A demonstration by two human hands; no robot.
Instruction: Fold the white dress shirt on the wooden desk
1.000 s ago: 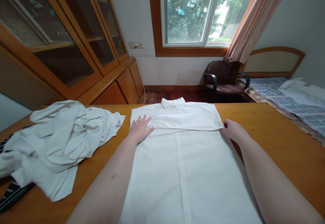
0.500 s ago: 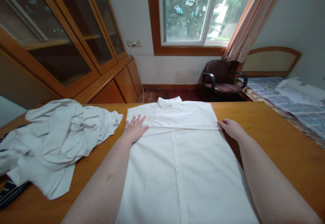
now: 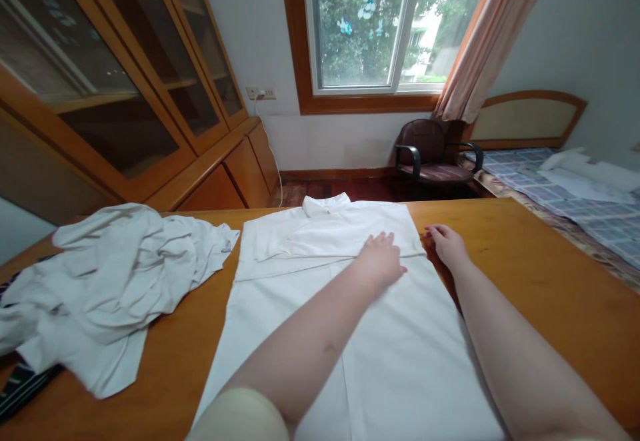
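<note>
A white button-up shirt (image 3: pixel 280 334) lies on the wooden table with its collar (image 3: pixel 326 205) at the far end. A sleeve (image 3: pixel 310 238) is folded flat across its upper part. Reaching over the shirt, my left hand (image 3: pixel 383 258) is spread palm-down near the right end of the folded sleeve, with nothing in its fingers. Just beyond the shirt's right edge is my right hand (image 3: pixel 447 246); its fingers are curled together and appear slightly apart from the cloth, holding nothing that I can see.
A crumpled heap of white cloth (image 3: pixel 115 281) covers the table's left side, with a dark striped cloth (image 3: pixel 27 388) under it. The table (image 3: pixel 530 281) extends to the right. Beyond are a brown armchair (image 3: pixel 433 151), a bed (image 3: pixel 575 181) and a glass-door cabinet (image 3: pixel 135 94).
My left hand has moved from the shirt's left edge across to the right part of the fold. My right hand has shifted slightly off the shirt's right edge.
</note>
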